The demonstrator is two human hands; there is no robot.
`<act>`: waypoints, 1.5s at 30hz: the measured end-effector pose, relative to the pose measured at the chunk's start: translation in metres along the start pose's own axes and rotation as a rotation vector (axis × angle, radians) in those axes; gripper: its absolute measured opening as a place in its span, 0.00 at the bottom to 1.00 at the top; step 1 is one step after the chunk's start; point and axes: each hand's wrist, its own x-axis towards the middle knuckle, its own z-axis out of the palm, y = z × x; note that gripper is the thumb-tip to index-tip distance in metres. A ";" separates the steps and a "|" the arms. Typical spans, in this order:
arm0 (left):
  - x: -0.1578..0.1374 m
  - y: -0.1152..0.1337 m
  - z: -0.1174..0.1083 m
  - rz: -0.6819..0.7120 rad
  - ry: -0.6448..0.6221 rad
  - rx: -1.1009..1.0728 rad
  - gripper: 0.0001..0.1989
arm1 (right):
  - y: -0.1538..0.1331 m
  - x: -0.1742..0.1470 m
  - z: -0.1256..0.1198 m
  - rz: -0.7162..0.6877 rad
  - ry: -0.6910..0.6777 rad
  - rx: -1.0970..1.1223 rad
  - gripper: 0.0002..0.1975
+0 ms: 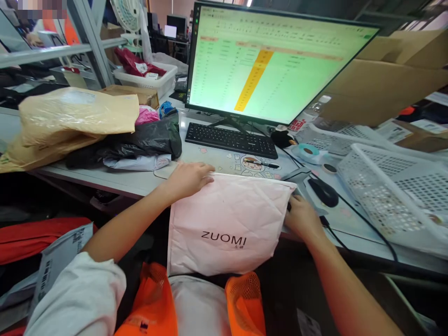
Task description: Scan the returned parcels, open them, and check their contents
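Observation:
A white mailer bag (224,219) printed "ZUOMI" hangs upright at the desk's front edge, close to my body. My left hand (191,179) is closed on its top left corner, fingers over the upper edge. By the bag's right edge, my right hand (304,218) is curled closed. A small dark piece shows at its fingertips; the rest is behind the bag, so I cannot make out what it grips. A grey object (297,174) pokes out just above that hand. A black mouse (324,191) lies to its right.
A monitor (273,65) stands behind a black keyboard (231,140) and a marker pen (261,164). Yellow (77,112) and black packages (140,140) are piled on the left. White plastic baskets (395,186), tape (308,150) and cables fill the right side.

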 end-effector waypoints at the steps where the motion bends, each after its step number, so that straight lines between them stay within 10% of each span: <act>1: 0.005 0.006 -0.001 0.008 -0.024 0.001 0.14 | -0.005 -0.003 -0.010 0.007 0.098 0.075 0.20; 5: 0.013 0.024 -0.012 -0.021 -0.073 0.041 0.11 | -0.048 -0.026 -0.059 -0.132 0.619 0.360 0.18; 9: 0.003 0.038 -0.024 -0.017 -0.078 0.110 0.12 | -0.110 -0.039 -0.062 -0.599 0.475 0.375 0.21; 13: -0.013 0.051 -0.025 -0.073 -0.066 0.165 0.14 | -0.136 -0.036 -0.044 -0.631 0.475 0.325 0.15; 22: -0.016 0.057 -0.027 -0.325 -0.044 0.225 0.13 | -0.134 -0.097 -0.082 -0.872 0.494 0.428 0.07; 33: -0.022 0.038 -0.037 -0.457 -0.056 0.392 0.13 | -0.105 -0.167 -0.096 -1.047 0.185 0.549 0.11; 40: -0.072 0.112 -0.062 -0.076 0.019 0.201 0.12 | -0.090 -0.192 -0.105 -1.035 0.157 0.522 0.13; 45: -0.089 0.172 -0.076 0.348 -0.302 -0.031 0.07 | -0.086 -0.207 -0.105 -1.069 0.177 0.583 0.13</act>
